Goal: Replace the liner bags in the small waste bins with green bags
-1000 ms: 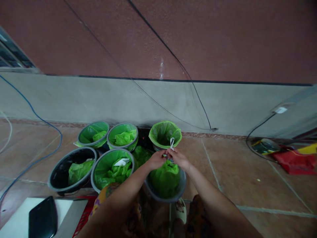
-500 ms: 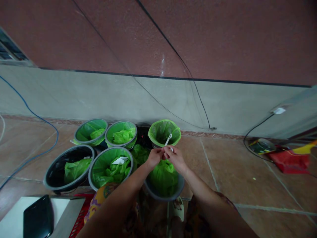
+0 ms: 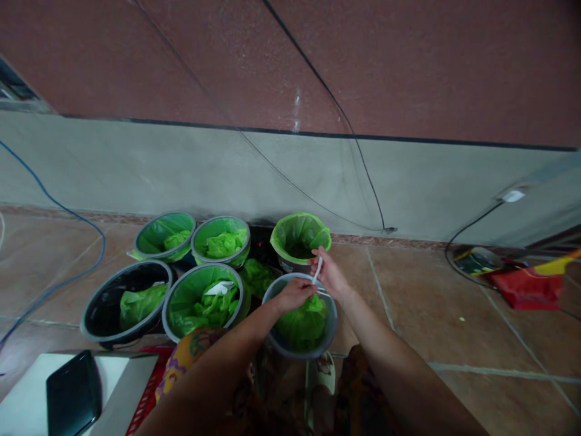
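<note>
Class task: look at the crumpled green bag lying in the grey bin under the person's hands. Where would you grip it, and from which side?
Grip the green bag at its bunched top, coming straight down from above. The bin walls it in all round, so only the open top gives access, and the raised folds near the left hand offer something to pinch.

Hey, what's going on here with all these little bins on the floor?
A person is bent over a small grey bin that holds a crumpled green bag. The left hand is on the bag at the rim, and the right hand pinches a thin white strip just above it. Five more bins with green bags stand beside it, along the wall.
</note>
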### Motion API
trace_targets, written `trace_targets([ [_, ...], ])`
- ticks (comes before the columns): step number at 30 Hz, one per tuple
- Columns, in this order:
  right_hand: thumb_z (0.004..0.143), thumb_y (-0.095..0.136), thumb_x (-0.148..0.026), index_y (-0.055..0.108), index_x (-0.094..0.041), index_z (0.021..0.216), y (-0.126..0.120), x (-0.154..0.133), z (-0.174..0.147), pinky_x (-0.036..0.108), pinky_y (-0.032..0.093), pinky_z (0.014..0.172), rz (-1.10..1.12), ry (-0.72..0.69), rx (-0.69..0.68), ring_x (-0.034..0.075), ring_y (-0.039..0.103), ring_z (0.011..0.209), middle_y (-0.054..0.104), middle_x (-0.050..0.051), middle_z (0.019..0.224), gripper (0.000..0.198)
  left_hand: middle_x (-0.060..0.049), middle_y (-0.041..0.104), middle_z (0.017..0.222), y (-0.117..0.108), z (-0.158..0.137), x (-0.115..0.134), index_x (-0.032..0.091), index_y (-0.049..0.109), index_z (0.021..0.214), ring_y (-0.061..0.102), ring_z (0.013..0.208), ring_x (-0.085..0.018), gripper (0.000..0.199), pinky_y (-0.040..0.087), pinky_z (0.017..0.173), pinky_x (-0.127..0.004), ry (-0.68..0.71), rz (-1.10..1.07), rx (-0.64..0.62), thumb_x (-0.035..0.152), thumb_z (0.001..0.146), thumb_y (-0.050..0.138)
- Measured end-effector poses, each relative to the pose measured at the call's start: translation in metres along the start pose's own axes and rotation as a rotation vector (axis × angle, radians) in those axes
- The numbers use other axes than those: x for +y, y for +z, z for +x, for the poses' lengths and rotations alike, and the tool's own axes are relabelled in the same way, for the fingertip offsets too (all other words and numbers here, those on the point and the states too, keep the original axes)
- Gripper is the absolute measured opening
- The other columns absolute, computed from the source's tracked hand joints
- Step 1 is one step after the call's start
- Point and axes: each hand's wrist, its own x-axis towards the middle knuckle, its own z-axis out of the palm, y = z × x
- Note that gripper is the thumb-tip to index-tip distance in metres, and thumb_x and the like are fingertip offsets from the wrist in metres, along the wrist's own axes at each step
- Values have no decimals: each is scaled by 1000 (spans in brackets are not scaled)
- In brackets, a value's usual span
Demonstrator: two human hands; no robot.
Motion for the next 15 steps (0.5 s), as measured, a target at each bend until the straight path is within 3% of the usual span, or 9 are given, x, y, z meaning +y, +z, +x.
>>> trace_targets([
  [3, 81, 51, -64, 61, -20, 92, -9, 18, 2, 23, 43, 57, -484, -107, -24, 13, 57, 64, 64, 0, 73, 46, 3, 50, 53, -3, 5, -6, 13, 63, 64, 39, 50, -7, 21, 28, 53, -23, -104, -49, 211, 25, 79, 55],
  [6, 86, 52, -47, 66, -19, 86, -17, 29, 2, 23, 39, 59, -920, -178, -149, 13, 56, 65, 65, 2, 72, 31, 3, 50, 51, -7, 8, -10, 12, 63, 60, 38, 47, -7, 22, 26, 50, -23, -171, -127, 320, 22, 78, 54],
  [8, 84, 54, -33, 67, -18, 76, -20, 30, 2, 22, 34, 56, -1099, -200, -217, 11, 51, 59, 63, 1, 65, 22, 2, 52, 51, -10, 7, -9, 12, 63, 59, 40, 47, -6, 21, 25, 48, -22, -196, -178, 349, 21, 77, 55],
  [12, 81, 52, -26, 67, -16, 64, -24, 22, 2, 21, 29, 51, -1147, -189, -253, 8, 44, 51, 56, -1, 53, 24, 0, 59, 55, -13, 6, -5, 12, 65, 64, 44, 46, -6, 14, 29, 48, -21, -250, -278, 365, 20, 74, 61],
  [15, 77, 56, -28, 68, -16, 64, -30, 18, 1, 21, 30, 48, -1090, -87, -335, 9, 45, 49, 55, -2, 51, 22, 3, 57, 53, -17, 6, -3, 13, 65, 64, 46, 48, -7, 7, 33, 51, -21, -217, -161, 368, 12, 70, 61],
])
